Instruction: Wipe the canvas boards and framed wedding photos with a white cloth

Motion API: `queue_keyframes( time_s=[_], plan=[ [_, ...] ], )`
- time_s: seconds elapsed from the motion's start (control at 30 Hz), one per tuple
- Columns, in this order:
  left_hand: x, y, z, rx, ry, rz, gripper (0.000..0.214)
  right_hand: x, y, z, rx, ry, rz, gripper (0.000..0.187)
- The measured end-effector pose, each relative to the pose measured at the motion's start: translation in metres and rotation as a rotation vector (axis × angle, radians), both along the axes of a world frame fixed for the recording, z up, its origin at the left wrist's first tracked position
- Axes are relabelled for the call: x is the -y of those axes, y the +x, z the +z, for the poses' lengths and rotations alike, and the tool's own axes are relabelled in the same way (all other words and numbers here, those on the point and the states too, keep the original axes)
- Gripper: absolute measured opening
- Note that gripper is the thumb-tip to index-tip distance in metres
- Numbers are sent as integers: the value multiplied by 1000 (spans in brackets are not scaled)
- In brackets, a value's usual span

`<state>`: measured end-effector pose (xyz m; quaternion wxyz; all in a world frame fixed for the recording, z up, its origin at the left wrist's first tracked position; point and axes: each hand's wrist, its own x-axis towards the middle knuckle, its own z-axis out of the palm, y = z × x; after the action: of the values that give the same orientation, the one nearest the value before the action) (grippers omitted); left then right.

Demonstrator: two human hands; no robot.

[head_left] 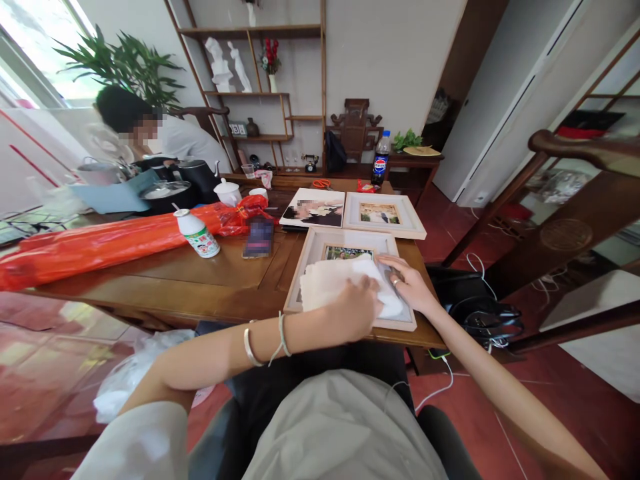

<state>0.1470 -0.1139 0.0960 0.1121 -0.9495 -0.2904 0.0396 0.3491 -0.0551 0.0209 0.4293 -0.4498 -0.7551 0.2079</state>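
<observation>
A light wooden picture frame [313, 248] lies face up at the table's near edge, a small photo [345, 253] showing in its upper part. White wipe or tissue with a scalloped edge [325, 283] covers much of its glass. My left hand [356, 308], fingers curled, presses the white wipe down on the frame. Beside it, my right hand [411, 283] lies on the frame's right side with its fingers stretched out and touching it. Behind are a second wooden frame [413, 220] with a photo and a photo panel [327, 208].
On the wooden table [235, 287] are a phone [257, 238], a white bottle [200, 237], a long red plastic-wrapped bundle [115, 241], a cola bottle [381, 160], orange-handled scissors [321, 183] and a white lidded cup [227, 193]. Another person [185, 140] sits at left. A chair [550, 213] stands at right.
</observation>
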Motion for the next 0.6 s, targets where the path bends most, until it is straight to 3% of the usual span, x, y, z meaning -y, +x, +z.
queue_keyframes(
  time_s=[0.1, 0.2, 0.27, 0.37, 0.47, 0.6],
  plan=[
    [-32, -10, 0, 42, -31, 87, 24, -2, 0, -2, -4, 22, 9, 51],
    [-62, -13, 10, 134, 75, 128, 29, -2, 1, -3, 14, 33, 6, 49],
    [-79, -8, 18, 185, 207, 105, 29, -1, 1, -2, 30, 25, 6, 49],
    [-101, 7, 22, 224, 315, -35, 26, 0, 1, -1, 44, 21, 14, 49],
    [-118, 24, 11, 213, 242, -159, 26, 0, 1, -1, 61, -6, -26, 47],
    [-132, 34, -9, 203, 78, -139, 26, 0, 2, -1, 76, -19, -59, 47]
  ],
)
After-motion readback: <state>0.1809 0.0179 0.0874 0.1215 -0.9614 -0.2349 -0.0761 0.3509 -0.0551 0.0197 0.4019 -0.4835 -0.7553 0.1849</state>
